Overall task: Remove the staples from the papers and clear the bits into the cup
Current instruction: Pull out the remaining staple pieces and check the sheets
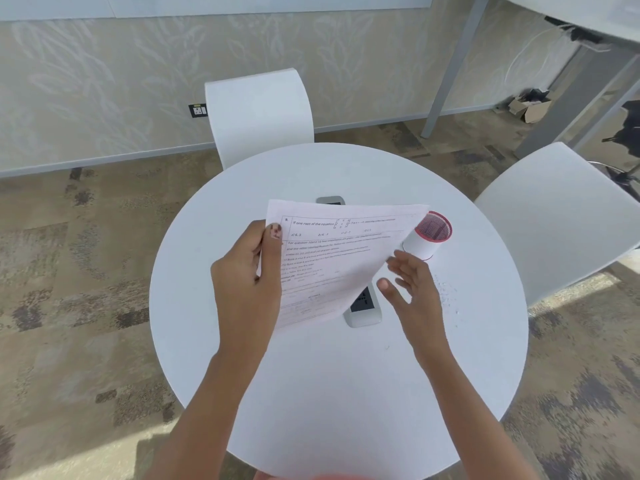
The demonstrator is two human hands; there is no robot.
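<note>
Papers: printed maths question sheets, lifted above the middle of the table, with the top edge furthest from the viewer.
Left hand: grips the papers' left edge, thumb on top.
Right hand: fingers spread and relaxed, holding nothing, just under the papers' lower right edge.
Cup: white with a red rim, on the table behind the right hand; the papers' corner overlaps it.
Bits: tiny specks scattered on the table right of the right hand.
Table: round, white.
Socket panel: set in the table, partly covered by the papers.
</note>
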